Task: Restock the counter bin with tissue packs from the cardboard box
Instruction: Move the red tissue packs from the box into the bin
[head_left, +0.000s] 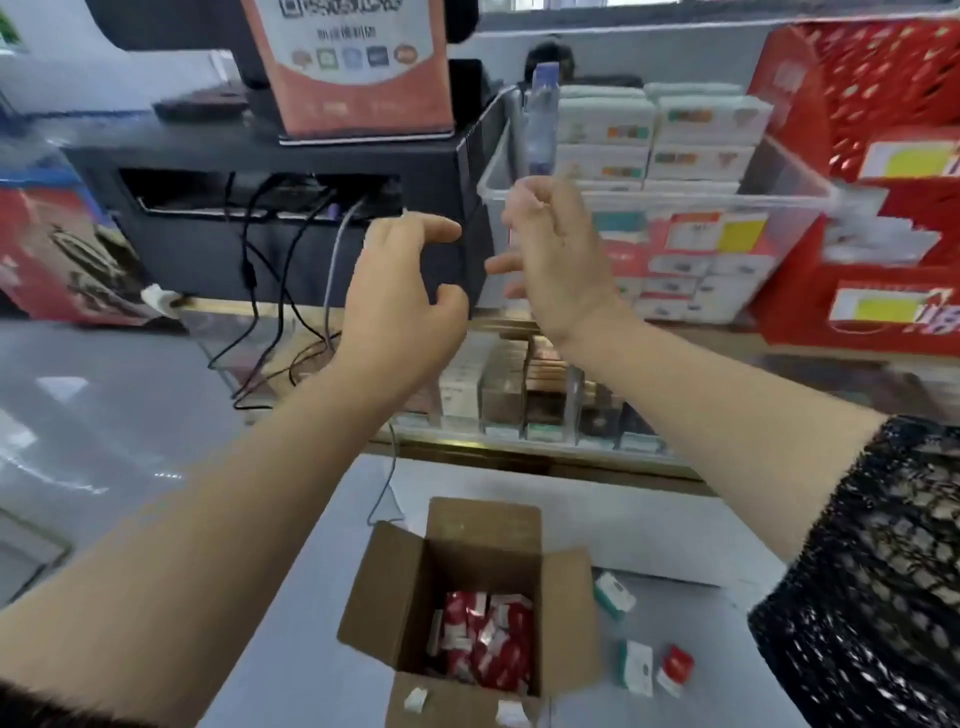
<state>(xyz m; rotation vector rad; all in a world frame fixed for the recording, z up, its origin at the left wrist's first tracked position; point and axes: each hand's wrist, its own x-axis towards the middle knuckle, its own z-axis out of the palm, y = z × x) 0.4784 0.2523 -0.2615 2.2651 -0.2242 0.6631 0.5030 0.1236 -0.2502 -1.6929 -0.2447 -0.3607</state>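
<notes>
The right sleeve (862, 571), filling the lower right of the frame, is black, open, net-like knit. Lighter patches show through its holes and small pale glints scatter across the threads. Its edge runs unevenly across the arm, and from there the right forearm (701, 415) is uncovered up to the right hand (556, 260). In the lower left corner a dark strip of fabric (47, 709), too blurred to tell its weave, borders the left forearm (234, 493), uncovered up to the left hand (400, 296).
</notes>
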